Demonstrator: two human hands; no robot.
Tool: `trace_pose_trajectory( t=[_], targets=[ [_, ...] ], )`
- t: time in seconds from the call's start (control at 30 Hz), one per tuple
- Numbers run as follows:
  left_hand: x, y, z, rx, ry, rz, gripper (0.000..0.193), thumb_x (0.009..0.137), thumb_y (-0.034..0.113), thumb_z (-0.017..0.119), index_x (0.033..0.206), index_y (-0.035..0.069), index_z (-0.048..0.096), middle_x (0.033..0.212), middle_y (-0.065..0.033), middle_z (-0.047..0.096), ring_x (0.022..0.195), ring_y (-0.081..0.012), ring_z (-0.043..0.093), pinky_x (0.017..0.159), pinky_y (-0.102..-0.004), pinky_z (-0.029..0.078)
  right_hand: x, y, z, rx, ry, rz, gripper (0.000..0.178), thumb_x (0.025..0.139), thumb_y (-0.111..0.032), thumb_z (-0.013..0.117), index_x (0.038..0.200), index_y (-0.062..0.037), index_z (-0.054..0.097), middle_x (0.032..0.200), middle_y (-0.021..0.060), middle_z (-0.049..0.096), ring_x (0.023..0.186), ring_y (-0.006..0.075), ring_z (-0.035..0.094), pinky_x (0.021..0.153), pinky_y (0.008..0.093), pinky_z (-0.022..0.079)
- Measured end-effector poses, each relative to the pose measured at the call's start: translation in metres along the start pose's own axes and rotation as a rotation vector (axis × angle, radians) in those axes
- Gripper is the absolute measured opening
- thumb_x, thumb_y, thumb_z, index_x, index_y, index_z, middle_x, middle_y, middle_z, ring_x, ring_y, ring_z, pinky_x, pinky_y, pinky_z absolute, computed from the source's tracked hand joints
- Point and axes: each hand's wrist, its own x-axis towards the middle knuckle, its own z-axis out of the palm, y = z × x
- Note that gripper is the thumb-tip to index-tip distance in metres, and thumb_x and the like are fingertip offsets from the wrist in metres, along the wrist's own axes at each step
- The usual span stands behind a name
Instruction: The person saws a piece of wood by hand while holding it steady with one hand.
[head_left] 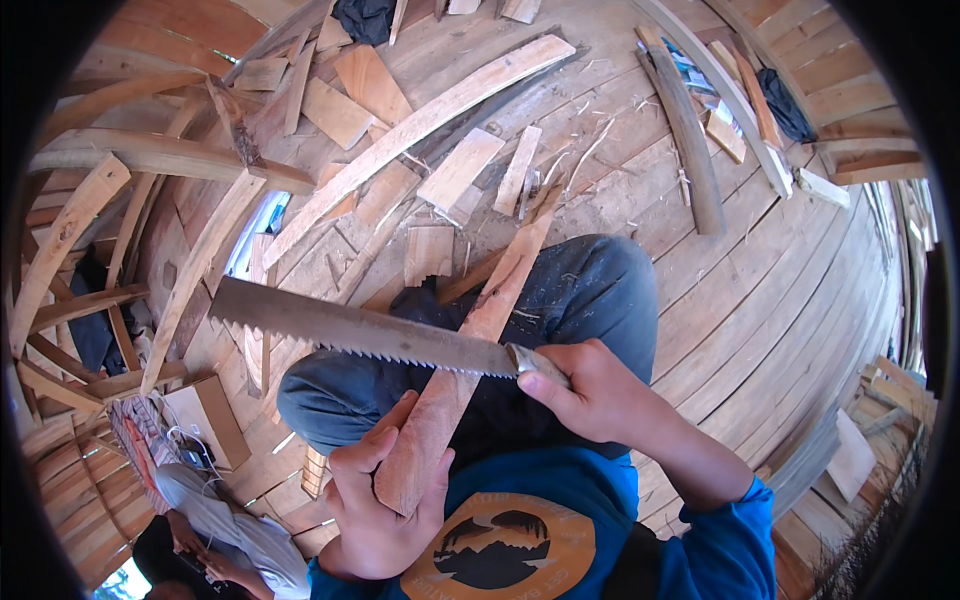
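Observation:
My right hand (pixel 590 390) is closed around the handle of a hand saw (pixel 350 328). Its wide, toothed metal blade reaches to the left, lying across a long wooden piece (pixel 508 285) with the teeth toward me. My left hand (pixel 385 490) grips the near, rounded end of this piece, thumb on one side and fingers on the other. From there the wood slants away and to the right, over my lap between my knees, to a narrower far end. Whether the teeth touch the wood I cannot tell.
Offcuts (pixel 460 170) and a long curved plank (pixel 430 120) lie on the board floor ahead. Curved wooden frames (pixel 200 270) rise at left. A dark pole (pixel 685 140) lies at far right. Another person (pixel 230 530) sits at lower left near a cardboard box (pixel 207 420).

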Motion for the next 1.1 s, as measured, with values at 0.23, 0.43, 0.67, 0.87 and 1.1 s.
trace_pose_trajectory(
  t=[0.23,0.43,0.67,0.87,1.1],
  targets=[
    [-0.002,-0.003,0.009,0.005,0.014,0.061,0.049,0.078,0.005,0.075,0.108,0.002,0.036,0.110,-0.0342,0.061,0.097,-0.0400,0.067,0.080,-0.0365,0.056,0.002,0.052,-0.005,-0.036,0.214,0.222,0.059,0.095,-0.045,0.051,0.070,0.0074,0.057,0.057,0.0237,0.052,0.054,0.0364,0.052,0.057,0.0437,0.045],
    [0.002,-0.001,0.003,-0.003,0.031,0.000,0.050,0.079,0.007,0.076,0.109,0.001,0.036,0.110,-0.0333,0.061,0.097,-0.0374,0.067,0.081,-0.0356,0.055,-0.019,-0.001,0.010,0.022,0.026,0.024,0.051,0.093,-0.044,0.055,0.076,0.0043,0.060,0.059,0.0239,0.055,0.064,0.0431,0.060,0.059,0.0455,0.047],
    [-0.005,0.000,-0.002,0.066,0.041,-0.121,0.051,0.080,0.008,0.075,0.109,-0.002,0.035,0.108,-0.0318,0.062,0.101,-0.0344,0.066,0.083,-0.0339,0.054,-0.012,0.063,-0.002,-0.009,0.168,0.354,0.050,0.099,-0.038,0.045,0.077,0.0060,0.054,0.060,0.0189,0.049,0.056,0.0206,0.044,0.058,0.0385,0.042],
    [-0.001,0.003,0.001,0.017,0.045,-0.084,0.050,0.080,0.007,0.074,0.109,-0.002,0.035,0.112,-0.0332,0.061,0.104,-0.0356,0.065,0.086,-0.0342,0.053,-0.029,0.014,0.007,0.121,-0.050,0.099,0.061,0.098,-0.046,0.045,0.073,0.0080,0.058,0.058,0.0211,0.051,0.055,0.0285,0.052,0.060,0.0401,0.045],
    [-0.004,-0.003,0.005,0.017,0.037,-0.061,0.050,0.080,0.006,0.074,0.109,0.000,0.034,0.110,-0.0340,0.061,0.103,-0.0363,0.065,0.085,-0.0353,0.053,-0.006,0.069,-0.016,0.002,0.093,0.348,0.064,0.098,-0.048,0.043,0.073,0.0081,0.058,0.059,0.0209,0.052,0.059,0.0275,0.054,0.063,0.0403,0.046]
  ],
)
